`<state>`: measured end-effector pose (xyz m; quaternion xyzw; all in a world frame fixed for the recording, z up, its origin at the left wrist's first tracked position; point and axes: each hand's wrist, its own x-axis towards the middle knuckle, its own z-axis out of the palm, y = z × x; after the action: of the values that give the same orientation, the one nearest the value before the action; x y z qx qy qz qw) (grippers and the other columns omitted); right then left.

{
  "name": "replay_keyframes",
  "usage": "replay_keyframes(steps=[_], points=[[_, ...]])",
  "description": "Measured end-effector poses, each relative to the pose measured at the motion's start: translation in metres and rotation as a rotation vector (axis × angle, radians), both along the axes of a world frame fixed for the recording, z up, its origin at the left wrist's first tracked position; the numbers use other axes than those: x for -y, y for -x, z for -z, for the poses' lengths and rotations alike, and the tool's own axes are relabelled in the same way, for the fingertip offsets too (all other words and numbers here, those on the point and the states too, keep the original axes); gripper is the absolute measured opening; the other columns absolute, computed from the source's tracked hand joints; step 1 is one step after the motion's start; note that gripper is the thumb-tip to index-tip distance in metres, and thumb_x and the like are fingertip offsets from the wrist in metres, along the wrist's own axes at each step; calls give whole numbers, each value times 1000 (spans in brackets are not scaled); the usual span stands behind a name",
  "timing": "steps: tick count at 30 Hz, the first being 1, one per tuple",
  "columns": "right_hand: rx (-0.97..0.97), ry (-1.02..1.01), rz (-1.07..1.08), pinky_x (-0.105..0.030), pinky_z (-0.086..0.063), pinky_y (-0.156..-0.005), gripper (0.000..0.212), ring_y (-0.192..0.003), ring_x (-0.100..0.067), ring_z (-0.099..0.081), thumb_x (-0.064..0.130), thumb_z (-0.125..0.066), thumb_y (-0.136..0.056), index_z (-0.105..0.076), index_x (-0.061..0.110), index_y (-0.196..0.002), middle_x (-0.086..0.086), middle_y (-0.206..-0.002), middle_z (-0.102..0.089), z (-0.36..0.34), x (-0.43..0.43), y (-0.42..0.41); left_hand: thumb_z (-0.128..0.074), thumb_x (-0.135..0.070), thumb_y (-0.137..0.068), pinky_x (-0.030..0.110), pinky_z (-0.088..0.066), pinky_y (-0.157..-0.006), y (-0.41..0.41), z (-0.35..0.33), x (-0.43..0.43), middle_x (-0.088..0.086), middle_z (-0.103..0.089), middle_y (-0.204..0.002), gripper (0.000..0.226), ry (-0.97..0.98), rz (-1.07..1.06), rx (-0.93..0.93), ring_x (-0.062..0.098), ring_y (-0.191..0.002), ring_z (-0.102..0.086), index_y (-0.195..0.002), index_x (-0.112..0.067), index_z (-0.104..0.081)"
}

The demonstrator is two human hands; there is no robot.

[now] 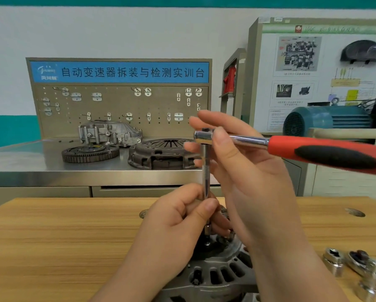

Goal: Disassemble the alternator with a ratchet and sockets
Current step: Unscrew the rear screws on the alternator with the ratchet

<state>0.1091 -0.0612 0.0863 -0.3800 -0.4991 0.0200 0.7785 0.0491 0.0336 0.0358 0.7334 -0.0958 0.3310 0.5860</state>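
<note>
Left grip (pixel 178 216) pinches extension (pixel 205 171) above alternator (pixel 215 273); right grip (pixel 237 162) holds ratchet (pixel 313 149).

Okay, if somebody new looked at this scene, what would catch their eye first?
The red-and-black ratchet stands out, held mid-frame at its head by the right hand, with an extension bar running straight down from it. The left hand pinches that bar just above the alternator on the wooden table. Behind, a blue sign tops a pegboard.

Workshop with a white, teal-banded wall (pixel 117 29)
A steel bench (pixel 30 158) with a pegboard (pixel 117 105) is seen behind the wooden worktop (pixel 52 236); a display board (pixel 291 94) is set at right.
</note>
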Motion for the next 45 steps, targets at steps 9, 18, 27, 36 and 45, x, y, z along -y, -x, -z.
replay_keyframes(steps=[9, 18, 27, 36, 45], points=[[-207, 84, -279, -26, -55, -64, 41, -71, -19, -72, 44, -48, -81, -63, 18, -110, -6, -97, -76, -2, -1, 0, -60, -34, -84, 26, -55, -67, 5, -2, 0, 4, -72, -73, 21, -76, -24, 11, 16, -69, -69, -91, -15, -67], [-30, 3, -11, -31, -53, -91, 23, -102, -19, -70, 27, -54, -88, -69, 30, -105, 7, -112, -73, 0, -2, 2, -54, -31, -84, 23, -53, -68, 5, -3, 1, 1, -73, -69, 20, -65, -70, -24, 15, -68, -71, -79, -13, -60], [-10, -7, 42, -29, -55, -83, 19, -94, -15, -69, 25, -57, -88, -71, 28, -100, 3, -103, -75, 0, -1, 2, -53, -25, -86, 29, -58, -71, 4, -3, 1, 6, -74, -79, 16, -54, -22, -21, 18, -72, -72, -91, -17, -66], [-176, 84, -140, -25, -59, -68, 40, -94, -18, -73, 45, -51, -83, -59, 25, -117, 3, -102, -76, -1, 1, 2, -53, -32, -92, 25, -55, -73, 6, -4, 1, 2, -74, -85, 17, -65, 49, -24, 16, -79, -72, -100, -28, -67], [69, -39, 61, -21, -44, -103, 25, -118, -3, -59, 22, -62, -89, -71, 33, -109, 15, -117, -70, 1, -1, 1, -52, -23, -85, 31, -58, -75, 2, -3, 0, 11, -74, -82, 16, -14, 37, -34, 19, -76, -72, -93, -18, -65]])
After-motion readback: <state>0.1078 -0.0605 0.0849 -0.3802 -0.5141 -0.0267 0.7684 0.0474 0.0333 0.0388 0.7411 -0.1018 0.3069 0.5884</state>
